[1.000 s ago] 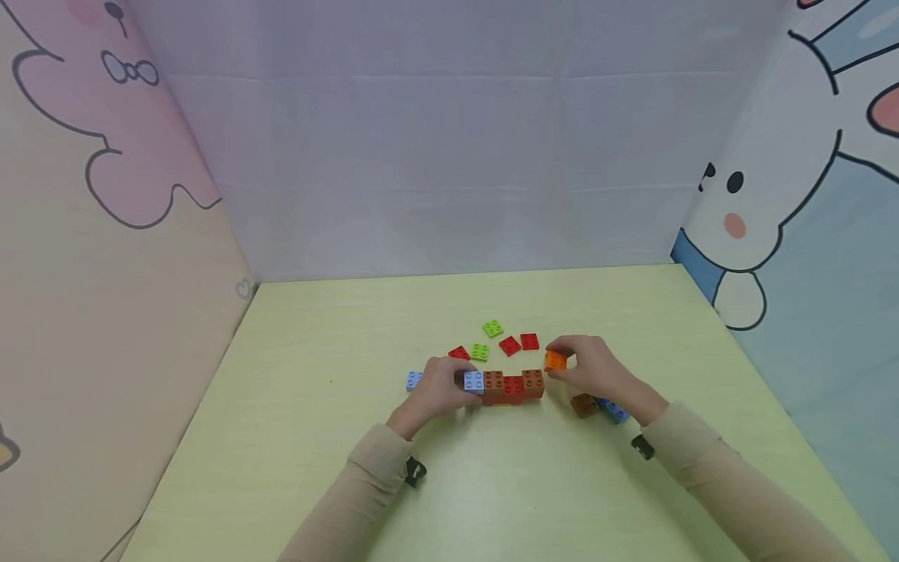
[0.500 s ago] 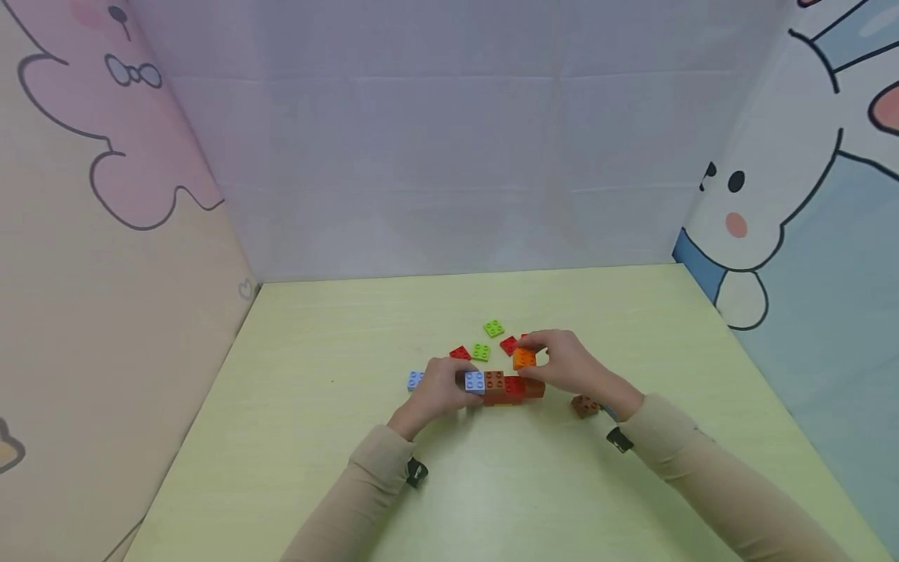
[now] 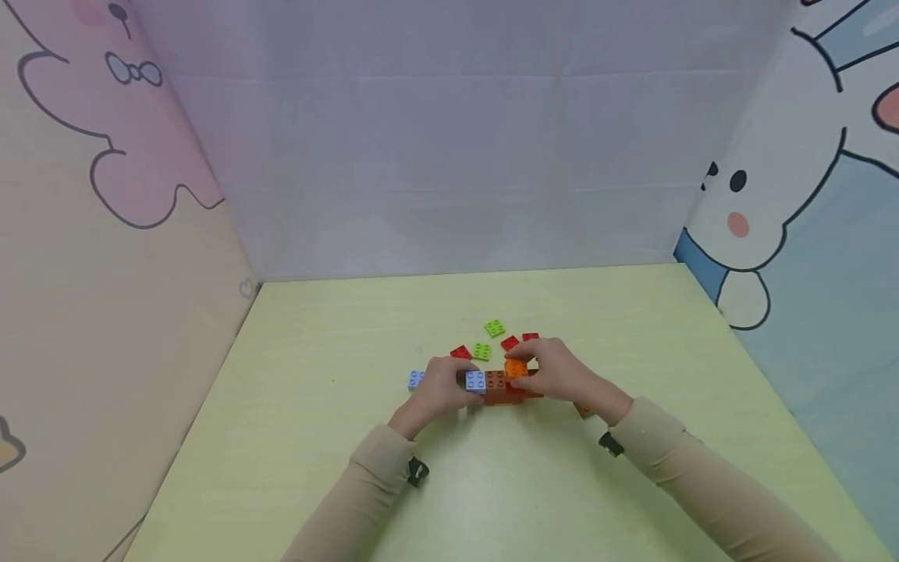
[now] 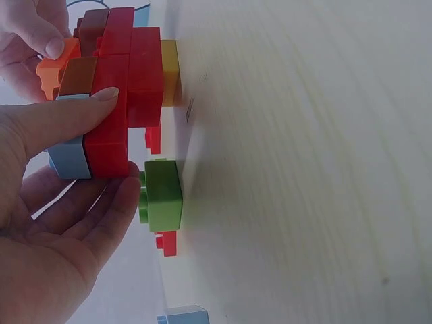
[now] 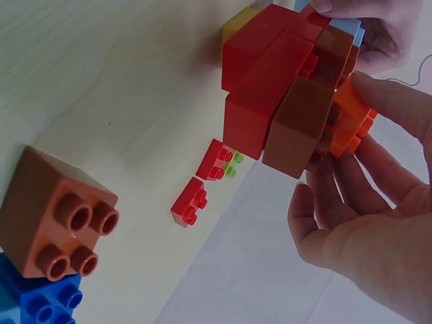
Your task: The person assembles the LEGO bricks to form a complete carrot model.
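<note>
My left hand (image 3: 441, 388) grips the left end of a built stack of toy bricks, its thumb pressing the near side in the left wrist view. Red bricks (image 4: 145, 74) form the stack's body over a yellow brick (image 4: 170, 73). Along its top sit a light blue brick (image 3: 475, 381) at the left end and a brown brick (image 3: 495, 380) beside it, with another brown brick (image 5: 299, 125) at the right end. Between thumb and fingers, my right hand (image 3: 562, 371) pinches an orange brick (image 3: 516, 368) over the gap between the brown ones. Whether its underside is seated is hidden.
Behind the stack lie loose green bricks (image 3: 495, 328) and red bricks (image 3: 509, 343). A light blue brick (image 3: 416, 380) is left of my left hand. Under my right wrist are a brown brick (image 5: 61, 216) and a blue brick (image 5: 47, 297).
My right hand has carried the orange brick leftward from beside the stack to above it, then slightly lower onto its top. The left hand and the stack have stayed in place.
</note>
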The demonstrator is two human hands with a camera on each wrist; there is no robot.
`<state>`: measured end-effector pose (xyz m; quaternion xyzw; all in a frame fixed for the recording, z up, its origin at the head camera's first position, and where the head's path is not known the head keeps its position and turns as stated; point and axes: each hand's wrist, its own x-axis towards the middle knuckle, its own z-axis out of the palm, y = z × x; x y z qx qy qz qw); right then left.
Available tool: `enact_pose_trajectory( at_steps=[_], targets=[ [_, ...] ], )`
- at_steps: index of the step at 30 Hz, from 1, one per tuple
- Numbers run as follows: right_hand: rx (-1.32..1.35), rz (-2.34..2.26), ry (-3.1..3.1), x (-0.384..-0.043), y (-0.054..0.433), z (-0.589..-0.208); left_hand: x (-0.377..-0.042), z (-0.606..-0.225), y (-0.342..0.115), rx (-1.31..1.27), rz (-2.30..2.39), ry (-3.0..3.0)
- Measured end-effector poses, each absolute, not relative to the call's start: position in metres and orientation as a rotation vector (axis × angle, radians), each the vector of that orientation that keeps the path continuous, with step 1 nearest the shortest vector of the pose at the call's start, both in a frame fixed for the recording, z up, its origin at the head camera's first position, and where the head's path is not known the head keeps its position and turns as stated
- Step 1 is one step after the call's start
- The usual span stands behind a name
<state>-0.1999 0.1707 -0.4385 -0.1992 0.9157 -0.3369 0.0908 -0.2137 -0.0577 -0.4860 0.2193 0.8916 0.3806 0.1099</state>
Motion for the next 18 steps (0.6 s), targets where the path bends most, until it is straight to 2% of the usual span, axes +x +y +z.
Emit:
enact_pose_trajectory(
  at_steps=[18],
  targets=[
    [-0.593, -0.887, 2.728, -0.2025, 0.1639, -0.4360, -0.2145, -0.4873, -0.0576, 0.680, 1.124, 2.632]
  ],
)
